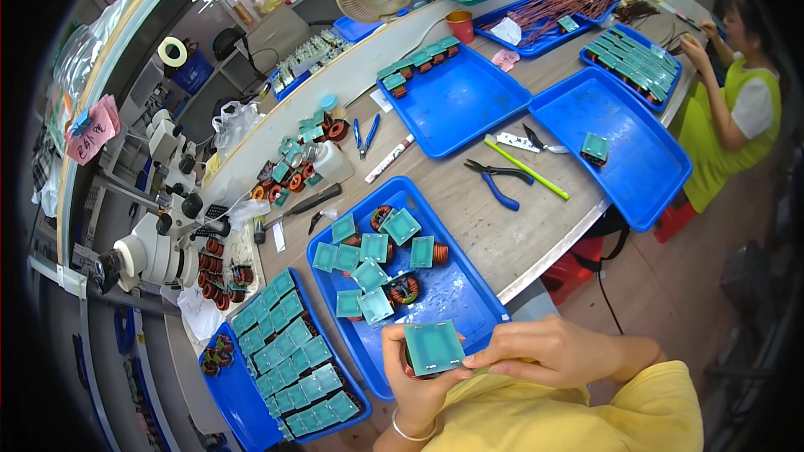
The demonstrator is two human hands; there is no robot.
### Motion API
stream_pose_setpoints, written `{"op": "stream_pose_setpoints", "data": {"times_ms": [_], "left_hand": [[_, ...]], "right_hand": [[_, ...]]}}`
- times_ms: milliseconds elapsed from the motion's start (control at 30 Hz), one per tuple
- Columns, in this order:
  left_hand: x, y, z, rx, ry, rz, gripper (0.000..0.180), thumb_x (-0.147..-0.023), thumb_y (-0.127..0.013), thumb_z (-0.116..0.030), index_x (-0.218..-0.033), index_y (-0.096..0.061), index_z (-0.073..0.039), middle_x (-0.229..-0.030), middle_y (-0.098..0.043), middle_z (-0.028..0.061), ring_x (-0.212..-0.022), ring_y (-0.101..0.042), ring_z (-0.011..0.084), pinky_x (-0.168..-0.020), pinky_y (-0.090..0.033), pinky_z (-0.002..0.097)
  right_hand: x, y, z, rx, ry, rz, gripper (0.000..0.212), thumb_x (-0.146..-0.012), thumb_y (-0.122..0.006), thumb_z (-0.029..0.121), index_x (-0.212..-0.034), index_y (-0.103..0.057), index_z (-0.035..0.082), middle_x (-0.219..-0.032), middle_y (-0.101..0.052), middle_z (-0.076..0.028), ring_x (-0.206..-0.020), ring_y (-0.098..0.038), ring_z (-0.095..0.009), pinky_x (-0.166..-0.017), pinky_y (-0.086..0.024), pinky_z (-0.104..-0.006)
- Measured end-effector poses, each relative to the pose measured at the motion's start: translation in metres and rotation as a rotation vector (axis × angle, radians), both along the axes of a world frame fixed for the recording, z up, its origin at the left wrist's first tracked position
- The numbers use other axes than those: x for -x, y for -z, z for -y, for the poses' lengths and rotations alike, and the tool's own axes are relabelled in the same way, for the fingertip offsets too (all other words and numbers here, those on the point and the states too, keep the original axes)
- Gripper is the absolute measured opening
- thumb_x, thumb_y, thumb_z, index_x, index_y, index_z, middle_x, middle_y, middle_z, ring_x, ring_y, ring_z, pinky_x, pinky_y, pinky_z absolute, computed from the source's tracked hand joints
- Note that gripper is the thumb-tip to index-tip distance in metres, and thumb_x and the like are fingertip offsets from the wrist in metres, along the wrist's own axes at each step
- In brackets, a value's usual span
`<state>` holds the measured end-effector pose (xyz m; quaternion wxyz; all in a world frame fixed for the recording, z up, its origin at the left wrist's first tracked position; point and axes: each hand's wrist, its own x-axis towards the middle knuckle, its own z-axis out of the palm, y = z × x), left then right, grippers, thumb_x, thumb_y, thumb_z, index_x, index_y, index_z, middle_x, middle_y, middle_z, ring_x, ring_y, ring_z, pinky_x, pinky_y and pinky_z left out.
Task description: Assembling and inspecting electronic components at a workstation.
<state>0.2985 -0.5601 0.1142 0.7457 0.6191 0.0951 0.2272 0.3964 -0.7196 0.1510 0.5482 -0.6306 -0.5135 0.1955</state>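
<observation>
Low in the view, my left hand (412, 389) is closed around a copper-wound coil with a square green circuit board (433, 345) on top. The board faces up, and most of the coil is hidden by it and my fingers. My right hand (544, 353) comes in from the right with its fingers pressed together at the board's lower right corner. Whether a small thing is pinched there cannot be made out. Just beyond both hands lies a blue tray (435, 305) with several loose coils on green boards (374, 247), some tipped over.
At left, another blue tray (226, 393) holds rows of boarded coils. Black-and-blue pliers (500, 180), a lime-green stick (528, 169) and a white marker (389, 159) lie on the table. A blue tray (645, 188) overhangs the right edge. A person in yellow-green (724, 117) works at far right.
</observation>
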Motion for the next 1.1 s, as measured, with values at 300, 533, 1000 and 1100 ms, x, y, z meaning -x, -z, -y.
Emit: {"op": "stream_pose_setpoints", "data": {"times_ms": [300,533,1000,1100], "left_hand": [[0.001,-0.011,0.004,0.002,-0.016,-0.003,0.068,-0.054,-0.082,-0.009,-0.106,-0.037,-0.004,-0.090,-0.057,0.0142,-0.085,-0.060,0.0236,-0.073,-0.050,0.0309],[0.004,-0.005,-0.008,-0.183,0.084,-0.017,0.051,-0.056,-0.081,-0.008,-0.093,-0.047,-0.003,-0.089,-0.056,0.0118,-0.082,-0.059,0.0196,-0.069,-0.049,0.0279],[0.005,-0.001,-0.005,-0.255,-0.021,-0.114,0.049,-0.053,-0.084,-0.012,-0.087,-0.050,-0.004,-0.082,-0.056,0.0051,-0.071,-0.056,0.0106,-0.061,-0.046,0.0226],[0.002,-0.005,-0.005,-0.348,-0.111,-0.161,0.054,-0.053,-0.084,-0.025,-0.085,-0.046,-0.003,-0.079,-0.053,0.0046,-0.076,-0.059,0.0157,-0.064,-0.048,0.0251]], "right_hand": [[0.000,-0.002,0.001,0.064,0.009,-0.022,0.020,-0.083,-0.055,0.011,-0.103,-0.057,0.008,-0.081,-0.059,-0.007,-0.066,-0.059,-0.023,-0.055,-0.049,-0.0309],[-0.001,-0.004,0.002,0.084,-0.016,-0.036,0.025,-0.079,-0.057,0.003,-0.104,-0.058,0.005,-0.080,-0.055,-0.007,-0.068,-0.055,-0.020,-0.057,-0.045,-0.0292],[-0.002,0.007,-0.004,0.037,0.004,-0.058,0.022,-0.082,-0.056,0.009,-0.103,-0.057,0.007,-0.081,-0.058,-0.008,-0.068,-0.059,-0.026,-0.057,-0.048,-0.0333],[0.002,0.004,-0.005,0.036,0.228,-0.002,0.020,-0.082,-0.055,0.009,-0.102,-0.057,0.007,-0.083,-0.059,-0.008,-0.069,-0.059,-0.026,-0.059,-0.049,-0.0332]]}}
